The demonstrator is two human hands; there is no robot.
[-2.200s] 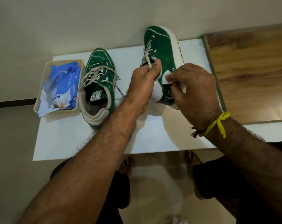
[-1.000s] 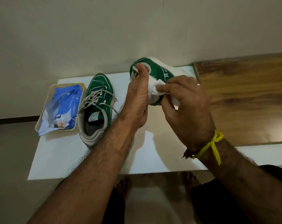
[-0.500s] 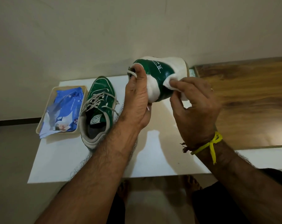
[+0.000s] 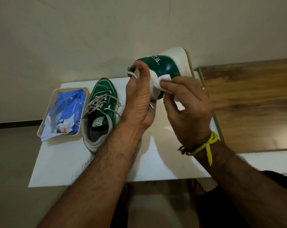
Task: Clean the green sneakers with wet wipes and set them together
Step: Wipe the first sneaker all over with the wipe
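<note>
Nearest to us, our left hand (image 4: 140, 102) grips the lifted sneaker (image 4: 164, 69) by its collar, thumb hooked over the rim among the laces and the remaining fingers hidden behind the shoe. Just to its right, our right hand (image 4: 187, 102) pinches a wet wipe (image 4: 157, 83) between thumb and fingertips and presses it against the green heel panel. The heel lies directly ahead of those fingers, touching them through the wipe, so the right hand is the one placed to stroke across it. We judge the next wipe runs around the heel curve toward the white sole edge.

This shoe is held off the white board (image 4: 93, 163), heel turned toward us, sole facing right, long axis running away from us toward the wall.

Farther left, the second sneaker (image 4: 101, 111) rests flat on the board, toe pointing away, heel toward us. Beside it sits the tray (image 4: 45, 119) holding the blue wipes pack (image 4: 68, 111).
</note>
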